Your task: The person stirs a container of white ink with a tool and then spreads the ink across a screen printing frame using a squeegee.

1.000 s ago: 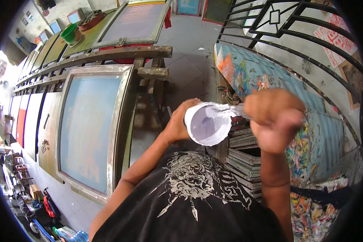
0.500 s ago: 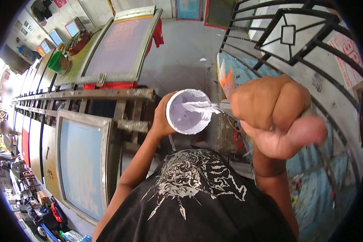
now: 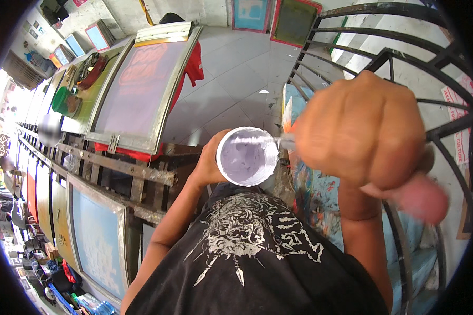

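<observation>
My left hand (image 3: 207, 163) wraps around the left side of a white tub (image 3: 273, 160), held in front of my black shirt. Pale lilac, paint-like stuff (image 3: 242, 163) coats the tub's inner wall and lies at its bottom. In my closed right hand (image 3: 360, 128), to the right of the tub, is the handle of a thin tool (image 3: 285, 141). Its white-smeared blade lies across the tub's mouth near the far rim; the blur hides its exact shape. My fist covers most of the handle.
A framed printing screen (image 3: 142, 89) lies on a wooden rack (image 3: 134, 170) at the left, over red cloth (image 3: 193, 68). A blue-mesh screen (image 3: 100, 236) is nearer. Black metal railing (image 3: 383, 52) and blue-painted steps (image 3: 323, 210) flank my right arm. A green cup (image 3: 61, 100) stands far left.
My right fist has moved slightly up and to the right. The blade now sits closer to the tub's far rim. The tub is a little lower in view, and the surroundings have shifted.
</observation>
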`<move>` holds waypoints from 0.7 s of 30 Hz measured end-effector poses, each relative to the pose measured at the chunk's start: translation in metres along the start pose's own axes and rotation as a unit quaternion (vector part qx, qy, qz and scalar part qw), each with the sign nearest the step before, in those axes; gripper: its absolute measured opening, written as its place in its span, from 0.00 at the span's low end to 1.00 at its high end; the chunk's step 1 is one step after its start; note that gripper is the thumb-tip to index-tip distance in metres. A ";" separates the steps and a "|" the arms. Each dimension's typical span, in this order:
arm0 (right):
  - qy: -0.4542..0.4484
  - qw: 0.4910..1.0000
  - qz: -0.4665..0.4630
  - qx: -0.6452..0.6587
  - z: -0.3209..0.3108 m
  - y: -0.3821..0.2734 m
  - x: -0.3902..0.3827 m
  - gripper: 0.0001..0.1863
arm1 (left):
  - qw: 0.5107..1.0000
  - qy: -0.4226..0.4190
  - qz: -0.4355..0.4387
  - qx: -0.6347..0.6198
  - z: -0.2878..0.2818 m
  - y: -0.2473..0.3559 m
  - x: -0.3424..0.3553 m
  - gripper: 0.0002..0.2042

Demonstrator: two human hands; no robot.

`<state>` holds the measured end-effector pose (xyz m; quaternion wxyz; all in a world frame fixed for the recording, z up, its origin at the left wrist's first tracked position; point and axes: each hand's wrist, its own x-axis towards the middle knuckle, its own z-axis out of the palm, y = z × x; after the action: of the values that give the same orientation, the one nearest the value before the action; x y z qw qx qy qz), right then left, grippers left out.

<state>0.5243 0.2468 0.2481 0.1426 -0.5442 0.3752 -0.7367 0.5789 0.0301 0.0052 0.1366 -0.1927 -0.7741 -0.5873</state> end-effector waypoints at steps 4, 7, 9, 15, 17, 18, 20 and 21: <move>0.017 0.994 0.065 0.083 -0.051 0.053 0.020 0.35 | 0.999 -0.031 -0.007 0.018 -0.009 -0.022 0.057 0.47; 0.014 0.985 0.069 0.155 -0.108 0.084 0.047 0.34 | 0.996 -0.005 -0.054 -0.073 -0.020 -0.053 0.098 0.47; -0.013 0.980 0.060 0.188 -0.143 0.102 0.075 0.33 | 1.000 -0.008 -0.008 -0.008 -0.037 -0.077 0.126 0.46; -0.077 0.966 0.117 0.218 -0.208 0.152 0.148 0.32 | 1.000 0.015 0.015 0.011 -0.073 -0.136 0.222 0.45; -0.110 0.959 0.148 0.217 -0.230 0.155 0.177 0.32 | 0.996 -0.035 0.040 0.069 -0.087 -0.153 0.256 0.44; -0.134 0.954 0.156 0.217 -0.242 0.159 0.191 0.32 | 0.992 -0.059 0.052 0.098 -0.093 -0.160 0.269 0.43; -0.182 0.946 0.176 0.200 -0.267 0.163 0.219 0.31 | 0.996 -0.051 0.007 0.074 -0.098 -0.170 0.292 0.42; -0.212 0.942 0.183 0.186 -0.280 0.168 0.233 0.31 | 0.997 -0.043 -0.019 0.069 -0.103 -0.176 0.301 0.42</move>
<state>0.1505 0.1001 0.2561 0.4498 -0.5733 0.2855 -0.6226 0.2296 -0.0690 0.0140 0.1053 -0.1934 -0.8215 -0.5260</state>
